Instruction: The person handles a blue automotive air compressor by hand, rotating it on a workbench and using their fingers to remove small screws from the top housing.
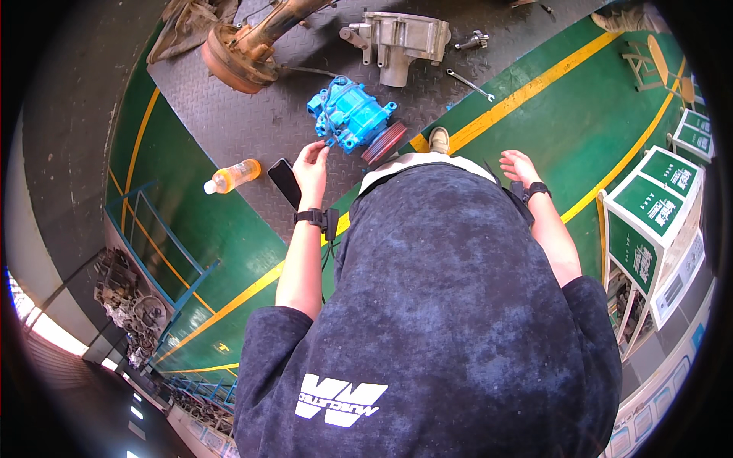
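Note:
A blue-painted air-conditioning compressor (347,113) with a reddish-brown grooved pulley (383,143) lies on the dark checkered metal plate (229,99), just beyond my body. My left hand (311,164) is at its near left corner. There the thumb and fingertips pinch together against a small blue part at the compressor's edge; what is between them is too small to make out. Off to the right, apart from the compressor, my right hand (519,166) hangs over the green floor. Its fingers are loosely curved and apart, holding nothing.
A black phone (284,183) and an orange drink bottle (233,176) lie left of my left hand. Beyond the compressor are a grey metal housing (401,42), a rusty drum (237,61), a small gear shaft (472,40) and a wrench (470,85). Green-and-white boxes (649,217) stand at right.

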Demonstrator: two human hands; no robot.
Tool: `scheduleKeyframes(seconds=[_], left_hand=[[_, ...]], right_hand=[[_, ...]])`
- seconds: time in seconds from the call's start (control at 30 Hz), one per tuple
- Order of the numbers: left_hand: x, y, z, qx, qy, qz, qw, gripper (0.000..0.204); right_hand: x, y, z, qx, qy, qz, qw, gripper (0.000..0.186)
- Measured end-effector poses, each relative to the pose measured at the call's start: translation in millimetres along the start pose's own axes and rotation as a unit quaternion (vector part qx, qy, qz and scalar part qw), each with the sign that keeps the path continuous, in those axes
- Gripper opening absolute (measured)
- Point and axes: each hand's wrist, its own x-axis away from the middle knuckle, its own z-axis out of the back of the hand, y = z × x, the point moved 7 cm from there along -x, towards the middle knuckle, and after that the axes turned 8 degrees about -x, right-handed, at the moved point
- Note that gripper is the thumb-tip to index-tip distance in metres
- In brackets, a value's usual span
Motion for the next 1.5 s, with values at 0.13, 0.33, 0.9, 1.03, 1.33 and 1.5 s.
scheduleKeyframes(seconds=[0.13,0.33,0.9,1.03,1.33,1.5], left_hand=[[6.1,5.7,-4.7,0.048,0.015,-0.028,0.998,0.014],[3.4,-0.4,-1.6,-0.009,0.016,-0.013,1.000,0.015],[1.3,6.0,-2.3,-0.071,0.020,-0.050,0.996,0.014],[4.8,8.6,-8.1,-0.020,-0.007,-0.040,0.999,0.015],[7.3,-6.9,-11.7,0.072,0.053,-0.015,0.996,0.028],[3.1,-16.4,-7.2,0.029,0.057,0.002,0.998,0.023]], right_hand=[[0.1,0.0,-0.7,0.003,-0.003,0.001,1.000,0.030],[2.3,2.1,-2.7,0.009,-0.003,0.002,1.000,0.030],[7.3,8.2,-0.8,0.015,0.000,0.001,1.000,0.030],[9.1,7.7,0.2,0.015,0.004,0.006,1.000,0.030],[11.3,9.8,0.7,0.024,0.007,-0.004,1.000,0.031],[11.2,7.6,-2.5,0.027,0.001,-0.004,1.000,0.032]])
